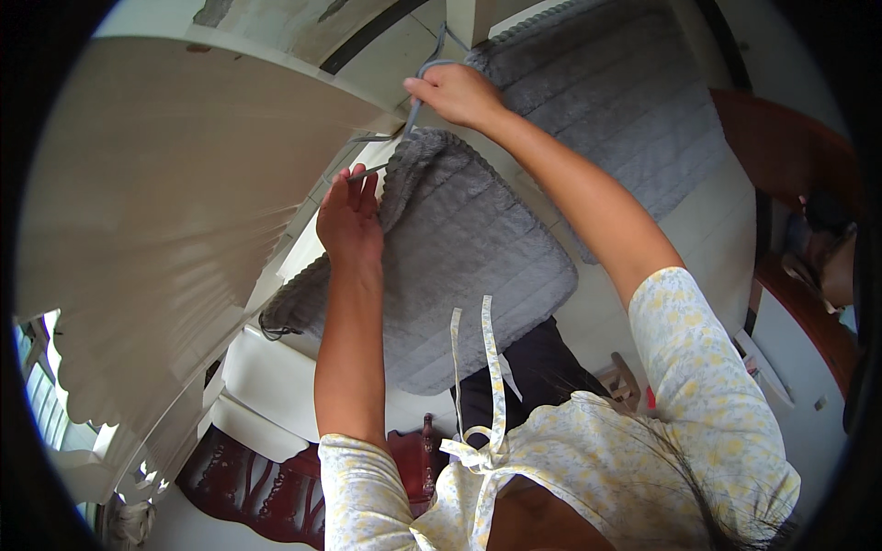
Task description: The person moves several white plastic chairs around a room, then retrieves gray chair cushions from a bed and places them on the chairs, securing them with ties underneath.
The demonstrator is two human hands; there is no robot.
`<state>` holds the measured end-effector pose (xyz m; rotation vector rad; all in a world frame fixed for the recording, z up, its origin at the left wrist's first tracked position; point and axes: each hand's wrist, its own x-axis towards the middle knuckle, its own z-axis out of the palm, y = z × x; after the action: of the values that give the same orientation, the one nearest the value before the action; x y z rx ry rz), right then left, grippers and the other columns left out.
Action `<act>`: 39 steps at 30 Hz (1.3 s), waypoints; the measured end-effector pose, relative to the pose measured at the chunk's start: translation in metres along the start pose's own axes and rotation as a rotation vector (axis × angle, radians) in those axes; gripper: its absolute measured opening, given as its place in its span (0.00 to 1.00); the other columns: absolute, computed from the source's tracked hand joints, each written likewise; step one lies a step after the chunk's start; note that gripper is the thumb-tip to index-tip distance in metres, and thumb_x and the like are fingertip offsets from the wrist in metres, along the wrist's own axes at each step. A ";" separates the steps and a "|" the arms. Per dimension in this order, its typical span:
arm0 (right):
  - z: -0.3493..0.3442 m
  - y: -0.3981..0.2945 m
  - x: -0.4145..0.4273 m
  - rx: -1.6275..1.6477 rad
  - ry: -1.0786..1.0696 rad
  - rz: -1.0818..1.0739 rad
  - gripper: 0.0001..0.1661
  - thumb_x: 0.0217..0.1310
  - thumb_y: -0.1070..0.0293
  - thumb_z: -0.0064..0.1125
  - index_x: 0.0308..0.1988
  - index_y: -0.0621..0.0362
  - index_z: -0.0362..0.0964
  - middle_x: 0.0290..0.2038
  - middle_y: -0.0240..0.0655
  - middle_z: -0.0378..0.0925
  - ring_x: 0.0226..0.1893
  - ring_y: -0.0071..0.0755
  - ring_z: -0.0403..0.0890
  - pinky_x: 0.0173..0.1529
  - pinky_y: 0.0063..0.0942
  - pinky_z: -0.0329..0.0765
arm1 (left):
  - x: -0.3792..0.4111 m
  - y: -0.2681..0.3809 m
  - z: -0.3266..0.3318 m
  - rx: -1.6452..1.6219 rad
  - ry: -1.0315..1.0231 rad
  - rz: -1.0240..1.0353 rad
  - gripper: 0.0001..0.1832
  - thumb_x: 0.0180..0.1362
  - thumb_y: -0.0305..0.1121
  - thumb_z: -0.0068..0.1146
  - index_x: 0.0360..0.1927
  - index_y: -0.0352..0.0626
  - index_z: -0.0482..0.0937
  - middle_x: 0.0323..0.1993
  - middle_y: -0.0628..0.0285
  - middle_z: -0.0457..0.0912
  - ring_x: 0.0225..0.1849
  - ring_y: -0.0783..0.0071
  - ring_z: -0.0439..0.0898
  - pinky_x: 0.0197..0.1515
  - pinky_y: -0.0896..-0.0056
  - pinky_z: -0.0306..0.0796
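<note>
A grey plush pad [475, 234] with a ribbed edge hangs or lies before me, one corner raised and its border folded over. My right hand [458, 93] is closed around a grey cord [413, 116] above that corner. The cord runs down to the pad's tip. Lower and to the left, my left hand [350, 217] has its palm turned up beside the folded border. Between its fingertips is a thin grey strap [369, 172] that reaches the pad's edge. At the pad's far left corner dangles a dark loop of cord [279, 333].
A second grey plush pad [613, 103] spreads out at the upper right, near a pale post [467, 21]. A beige curtain [172, 172] fills the left. Below are a carved dark red wooden chair [255, 482] and a white cushion [269, 382]. Brown-topped furniture [792, 144] stands on the right.
</note>
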<state>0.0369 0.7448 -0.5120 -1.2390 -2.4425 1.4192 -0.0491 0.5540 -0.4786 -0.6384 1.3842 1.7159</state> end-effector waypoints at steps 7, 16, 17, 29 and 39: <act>0.026 -0.002 0.041 -0.016 -0.158 0.112 0.22 0.49 0.46 0.45 0.21 0.49 0.76 0.17 0.30 0.72 0.21 0.31 0.73 0.28 0.29 0.68 | 0.013 0.000 0.007 0.013 0.205 -0.075 0.16 0.57 0.42 0.42 0.41 0.40 0.68 0.39 0.60 0.73 0.44 0.64 0.71 0.37 0.64 0.63; 0.023 0.005 0.060 0.091 -0.340 0.249 0.14 0.45 0.53 0.49 0.23 0.47 0.77 0.13 0.30 0.70 0.13 0.27 0.71 0.23 0.26 0.70 | 0.028 0.003 0.010 -0.123 0.185 0.058 0.14 0.58 0.35 0.39 0.44 0.39 0.63 0.45 0.58 0.68 0.50 0.58 0.65 0.55 0.53 0.59; 0.023 0.009 0.062 0.141 -0.334 0.252 0.14 0.44 0.54 0.49 0.23 0.48 0.76 0.13 0.30 0.70 0.13 0.26 0.70 0.22 0.26 0.69 | 0.030 0.004 0.012 -0.108 0.168 0.048 0.13 0.58 0.34 0.38 0.44 0.38 0.63 0.46 0.58 0.67 0.51 0.57 0.65 0.56 0.53 0.59; 0.021 -0.053 0.088 -0.050 -0.451 -0.041 0.18 0.44 0.54 0.54 0.19 0.59 0.71 0.11 0.30 0.67 0.12 0.26 0.69 0.21 0.27 0.68 | 0.076 0.009 0.026 0.014 0.227 -0.060 0.11 0.55 0.34 0.45 0.39 0.40 0.70 0.38 0.62 0.75 0.44 0.66 0.72 0.52 0.60 0.64; 0.024 -0.080 0.095 -0.185 -0.694 -0.421 0.16 0.37 0.56 0.56 0.22 0.58 0.73 0.20 0.31 0.74 0.24 0.30 0.74 0.26 0.32 0.66 | 0.081 0.003 0.037 0.125 -0.101 -0.060 0.17 0.55 0.42 0.41 0.48 0.52 0.66 0.48 0.69 0.69 0.49 0.74 0.66 0.44 0.71 0.61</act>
<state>-0.0863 0.7708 -0.4964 -0.1897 -3.0589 1.7095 -0.0914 0.6125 -0.5316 -0.5120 1.3761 1.5787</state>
